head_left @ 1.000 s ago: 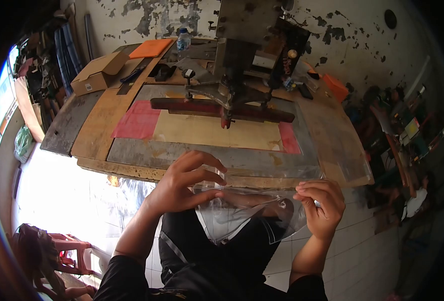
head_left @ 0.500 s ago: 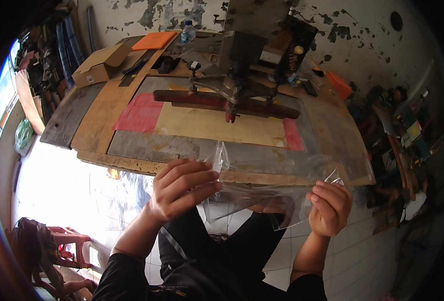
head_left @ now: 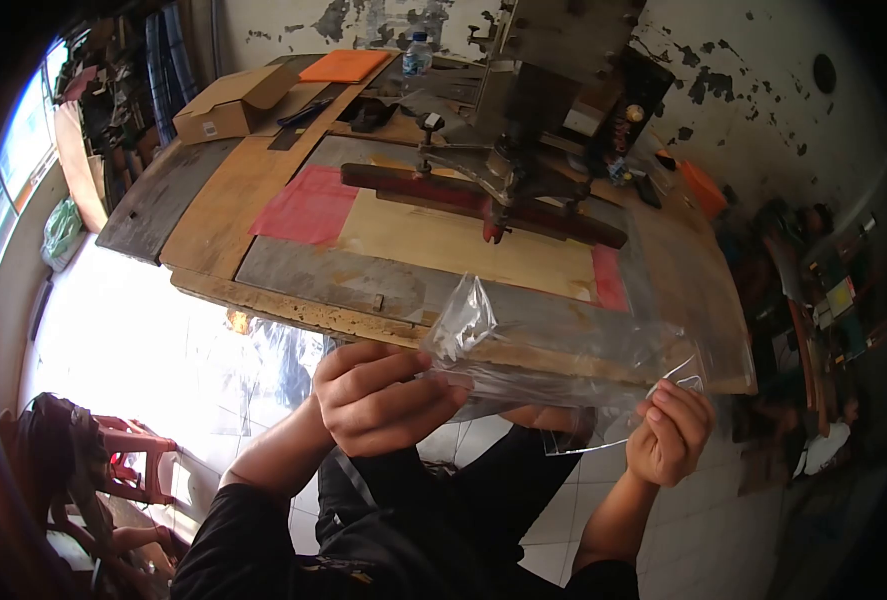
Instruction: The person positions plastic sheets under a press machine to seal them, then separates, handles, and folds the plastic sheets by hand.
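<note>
A thin, clear plastic sheet (head_left: 553,375) stretches between my hands, just in front of the table's near edge. My left hand (head_left: 383,400) pinches its left end, where a crumpled, shiny part stands up above the fingers. At the right end, my right hand (head_left: 671,432) is closed on the plastic near a folded corner with bright edges. Behind the sheet, the table bears a yellow panel (head_left: 463,245) with a pink piece (head_left: 308,207) at its left end. A dark red bar (head_left: 413,190) of a metal press hangs over the panel.
The press column (head_left: 553,60) rises at the back. On the table's back left are a cardboard box (head_left: 228,108), an orange sheet (head_left: 345,66) and a water bottle (head_left: 418,55). A red stool (head_left: 143,465) stands at lower left, with part of a person beside it.
The plastic has been raised and drawn out between my hands, its left end now bunched upward. My left hand has closed on it. The whole view has shifted and tilted.
</note>
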The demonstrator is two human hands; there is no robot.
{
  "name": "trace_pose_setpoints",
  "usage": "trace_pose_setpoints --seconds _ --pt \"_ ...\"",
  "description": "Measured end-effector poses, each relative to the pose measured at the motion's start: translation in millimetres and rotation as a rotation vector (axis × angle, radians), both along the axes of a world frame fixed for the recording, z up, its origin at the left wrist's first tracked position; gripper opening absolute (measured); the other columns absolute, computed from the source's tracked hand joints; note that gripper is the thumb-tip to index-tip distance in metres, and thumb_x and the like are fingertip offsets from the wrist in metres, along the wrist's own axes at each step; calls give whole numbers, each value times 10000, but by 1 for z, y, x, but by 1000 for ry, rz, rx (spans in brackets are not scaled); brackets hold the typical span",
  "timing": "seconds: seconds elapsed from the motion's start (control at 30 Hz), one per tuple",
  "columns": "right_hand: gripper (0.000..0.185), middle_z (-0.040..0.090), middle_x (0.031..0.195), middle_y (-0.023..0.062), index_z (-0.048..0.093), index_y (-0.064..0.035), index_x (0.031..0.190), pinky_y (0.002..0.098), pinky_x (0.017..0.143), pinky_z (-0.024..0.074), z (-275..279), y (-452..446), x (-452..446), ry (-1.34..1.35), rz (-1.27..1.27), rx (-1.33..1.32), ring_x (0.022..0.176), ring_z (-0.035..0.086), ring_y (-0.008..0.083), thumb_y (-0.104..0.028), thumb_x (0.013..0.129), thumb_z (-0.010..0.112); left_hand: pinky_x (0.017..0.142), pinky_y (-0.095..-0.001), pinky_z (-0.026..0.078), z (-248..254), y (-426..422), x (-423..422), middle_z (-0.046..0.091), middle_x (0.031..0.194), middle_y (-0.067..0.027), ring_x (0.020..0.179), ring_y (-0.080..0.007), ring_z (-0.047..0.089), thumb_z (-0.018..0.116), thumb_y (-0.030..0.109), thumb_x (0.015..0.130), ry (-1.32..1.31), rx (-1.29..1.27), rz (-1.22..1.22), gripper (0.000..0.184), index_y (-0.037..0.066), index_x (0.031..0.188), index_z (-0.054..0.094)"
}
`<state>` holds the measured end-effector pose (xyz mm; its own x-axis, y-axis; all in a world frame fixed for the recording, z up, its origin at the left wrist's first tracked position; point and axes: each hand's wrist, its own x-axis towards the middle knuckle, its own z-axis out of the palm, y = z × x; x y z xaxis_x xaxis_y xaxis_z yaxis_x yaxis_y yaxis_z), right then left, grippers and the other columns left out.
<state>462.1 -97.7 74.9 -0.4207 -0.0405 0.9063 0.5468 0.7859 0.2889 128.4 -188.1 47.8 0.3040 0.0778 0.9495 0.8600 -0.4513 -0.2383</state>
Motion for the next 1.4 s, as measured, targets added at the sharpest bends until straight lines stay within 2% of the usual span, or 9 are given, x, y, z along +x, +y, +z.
trace_pose_setpoints --seconds 0.17,0.23,0.5,0.6,0.87,1.2,1.3,1.37,1.4 --pt "188 702 1033 71 609 -79 1059 440 899 571 -3 2 2 -2 25 -13 944 747 264 10 959 741 795 -287 525 3 -1 -1 712 1070 66 1013 -141 667 833 165 790 28 22 -5 231 230 1009 801" --pt "244 704 1016 5 606 -154 1087 404 882 555 -5 4 2 55 -14 -27 925 754 213 -99 943 794 786 -285 523 4 -1 -1 712 1058 66 990 -139 666 835 168 793 27 34 13 220 227 1003 800" --pt "239 686 1018 13 591 -136 1100 411 891 556 -9 6 8 80 -38 41 928 747 206 -70 957 772 755 -272 520 10 2 0 700 1000 56 897 -135 663 835 182 804 -21 -20 -45 267 210 1069 811" --pt "225 673 1025 17 581 -138 1105 413 901 552 -8 4 9 82 -61 69 935 747 208 -63 977 749 795 -301 521 12 3 8 640 1015 78 952 -139 647 951 240 720 -55 -128 -15 405 246 1083 772" --pt "176 659 1062 19 568 -148 1102 410 908 547 -5 -4 5 46 -93 123 950 744 207 -116 1015 718 862 -303 495 19 0 18 716 1087 91 1007 -131 636 817 215 850 -21 -135 7 273 277 1116 799" --pt "189 660 1063 11 577 -159 1108 394 915 542 -8 -5 7 38 -101 125 954 738 198 -142 1006 735 869 -290 477 16 0 18 714 1092 100 1012 -112 635 801 197 825 -5 -148 8 258 290 1066 795" --pt "181 668 1058 19 577 -154 1110 394 918 540 -9 -4 6 45 -97 113 956 737 199 -125 1010 725 928 -354 483 17 3 13 728 1158 74 1105 -158 660 815 219 836 18 -190 -42 268 255 1099 785" --pt "172 674 1056 25 576 -150 1112 393 917 537 -9 -2 6 52 -90 102 957 737 202 -104 1017 711 1031 -460 462 19 11 7 731 1261 16 1239 -246 656 830 344 871 -184 -457 -299 340 199 1170 758" --pt "165 681 1056 32 573 -145 1114 392 908 536 -10 2 7 79 -44 64 951 734 209 -73 1021 690 1107 -550 408 18 16 0 720 1314 -91 1322 -329 621 738 488 951 -262 -569 -474 480 111 1248 715"
